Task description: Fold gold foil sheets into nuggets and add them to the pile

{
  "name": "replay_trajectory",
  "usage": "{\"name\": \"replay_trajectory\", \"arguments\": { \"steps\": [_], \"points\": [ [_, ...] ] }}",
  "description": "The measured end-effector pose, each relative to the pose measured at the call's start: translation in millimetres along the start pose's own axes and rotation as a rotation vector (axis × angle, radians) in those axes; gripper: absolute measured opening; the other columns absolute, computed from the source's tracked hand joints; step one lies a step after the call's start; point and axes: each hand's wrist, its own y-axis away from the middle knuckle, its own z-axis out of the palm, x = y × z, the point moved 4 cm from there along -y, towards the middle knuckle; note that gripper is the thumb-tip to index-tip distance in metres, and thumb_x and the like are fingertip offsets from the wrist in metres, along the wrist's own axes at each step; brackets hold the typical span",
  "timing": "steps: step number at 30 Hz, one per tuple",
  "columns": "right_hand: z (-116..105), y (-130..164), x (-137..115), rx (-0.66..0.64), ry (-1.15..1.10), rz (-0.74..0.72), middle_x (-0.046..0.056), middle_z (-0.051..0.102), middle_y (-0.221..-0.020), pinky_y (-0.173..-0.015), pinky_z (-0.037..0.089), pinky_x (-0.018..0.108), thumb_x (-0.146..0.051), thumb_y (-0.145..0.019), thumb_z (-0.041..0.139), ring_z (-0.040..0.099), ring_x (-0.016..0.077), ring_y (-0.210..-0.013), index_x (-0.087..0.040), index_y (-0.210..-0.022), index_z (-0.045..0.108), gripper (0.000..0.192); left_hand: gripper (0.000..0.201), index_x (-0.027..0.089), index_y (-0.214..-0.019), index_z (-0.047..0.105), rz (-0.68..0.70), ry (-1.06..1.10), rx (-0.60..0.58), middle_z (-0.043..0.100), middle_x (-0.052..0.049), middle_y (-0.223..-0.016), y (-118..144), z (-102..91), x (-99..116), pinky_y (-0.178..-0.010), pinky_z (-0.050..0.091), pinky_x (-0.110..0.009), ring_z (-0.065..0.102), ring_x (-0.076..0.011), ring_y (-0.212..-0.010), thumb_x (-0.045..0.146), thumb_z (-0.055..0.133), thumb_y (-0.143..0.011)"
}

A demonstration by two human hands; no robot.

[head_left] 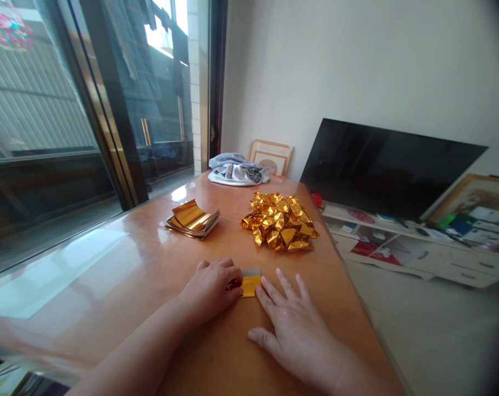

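Note:
A small piece of gold foil paper (pixel 250 286), folded so that a grey strip shows along its far edge, lies flat on the wooden table. Closed over its left end is my left hand (pixel 216 286), fingers curled and pinching the paper. My right hand (pixel 288 313) rests with fingers spread, its index fingertip touching the paper's right edge. Beyond the hands on the left sits a stack of flat gold foil sheets (pixel 194 217), the top one curling up. To the right of it is a heap of folded gold foil pieces (pixel 280 223).
Crumpled clothes or cloth (pixel 237 169) lie at the table's far end, with picture frames (pixel 272 157) behind. The table's right edge (pixel 342 256) runs close by my right hand. A television (pixel 389 170) stands on a white cabinet (pixel 422 253). Glass doors (pixel 159 99) are on the left.

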Motion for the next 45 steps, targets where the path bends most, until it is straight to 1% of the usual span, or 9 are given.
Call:
{"name": "replay_trajectory", "arguments": {
  "steps": [5,9,14,16,19,28,34,41,45],
  "points": [
    [-2.5,4.1,4.0,0.038,0.032,0.007,0.007,0.037,-0.160,-0.119,-0.005,0.070,-0.074,-0.091,0.044,0.010,0.0416,-0.154,-0.023,-0.154,0.042,0.081,0.010,0.028,-0.090,0.067,0.002,-0.009,-0.008,0.066,0.001,-0.096,-0.4,0.2,-0.3,-0.081,0.034,-0.036,0.063,-0.0213,-0.095,0.037,0.063,-0.087],
    [-7.4,3.8,6.6,0.139,0.063,0.053,0.013,0.046,-0.155,-0.118,0.001,0.073,-0.071,-0.093,0.046,0.021,0.0430,-0.151,-0.018,-0.152,0.047,0.079,0.011,0.028,-0.091,0.067,0.008,-0.018,-0.014,0.066,0.001,-0.099,-0.3,0.1,0.3,-0.082,0.034,-0.036,0.062,-0.0214,-0.096,0.038,0.064,-0.086],
    [-7.5,-0.9,-3.7,0.245,0.041,-0.040,0.012,0.046,-0.155,-0.123,0.024,0.052,-0.045,-0.101,0.046,0.039,0.0307,-0.145,-0.015,-0.149,0.051,0.057,0.013,0.028,-0.093,0.068,0.004,-0.019,-0.015,0.066,0.000,-0.100,-0.9,1.5,0.3,-0.083,0.035,-0.037,0.063,-0.0211,-0.095,0.039,0.065,-0.086],
    [-1.2,-2.6,-10.1,0.228,0.030,-0.091,0.011,0.051,-0.152,-0.122,0.031,0.046,-0.036,-0.101,0.046,0.046,0.0280,-0.140,-0.015,-0.146,0.054,0.051,0.013,0.028,-0.093,0.068,0.004,-0.016,-0.013,0.066,0.000,-0.100,-1.7,2.0,-0.3,-0.082,0.036,-0.037,0.063,-0.0212,-0.094,0.039,0.064,-0.086],
    [8.3,-5.2,-15.9,0.201,0.043,-0.096,0.014,0.059,-0.145,-0.119,0.036,0.046,-0.030,-0.100,0.047,0.053,0.0288,-0.133,-0.013,-0.142,0.058,0.047,0.012,0.028,-0.093,0.068,0.010,0.006,-0.025,0.066,0.000,-0.101,-2.4,1.1,-2.2,-0.084,0.037,-0.037,0.063,-0.0215,-0.094,0.037,0.064,-0.086],
    [19.4,-11.2,-20.8,0.201,0.239,-0.102,0.019,0.062,-0.139,-0.116,0.039,0.045,-0.017,-0.099,0.043,0.058,0.0299,-0.128,-0.011,-0.139,0.061,0.044,0.027,0.033,-0.102,0.072,0.113,0.160,-0.152,0.067,0.002,-0.106,-3.1,-5.9,-15.6,-0.090,0.043,-0.030,0.064,-0.0181,-0.095,0.019,0.061,-0.081],
    [16.1,-11.7,-26.6,0.126,0.286,-0.079,0.018,0.059,-0.143,-0.113,0.040,0.045,-0.013,-0.094,0.045,0.058,0.0313,-0.128,-0.019,-0.142,0.058,0.050,0.036,0.035,-0.105,0.073,0.091,0.159,-0.183,0.068,0.003,-0.106,-5.0,-8.0,-17.8,-0.087,0.045,-0.027,0.064,-0.0189,-0.097,0.015,0.063,-0.076],
    [9.5,-16.3,-25.7,0.062,0.279,-0.034,0.020,0.059,-0.142,-0.113,0.040,0.040,-0.007,-0.093,0.035,0.058,0.0278,-0.129,-0.007,-0.147,0.051,0.056,0.036,0.035,-0.104,0.073,0.056,0.151,-0.183,0.070,0.003,-0.108,-4.7,-11.7,-14.2,-0.093,0.042,-0.034,0.064,-0.0206,-0.098,0.016,0.064,-0.075],
    [8.6,-17.0,-31.4,0.006,0.369,-0.069,0.021,0.060,-0.140,-0.107,0.044,0.044,-0.009,-0.091,0.039,0.059,0.0328,-0.126,-0.016,-0.148,0.050,0.058,0.036,0.034,-0.103,0.074,0.053,0.145,-0.181,0.071,0.002,-0.110,-4.9,-10.9,-13.9,-0.092,0.041,-0.037,0.064,-0.0213,-0.098,0.015,0.063,-0.074]
  ]
}}
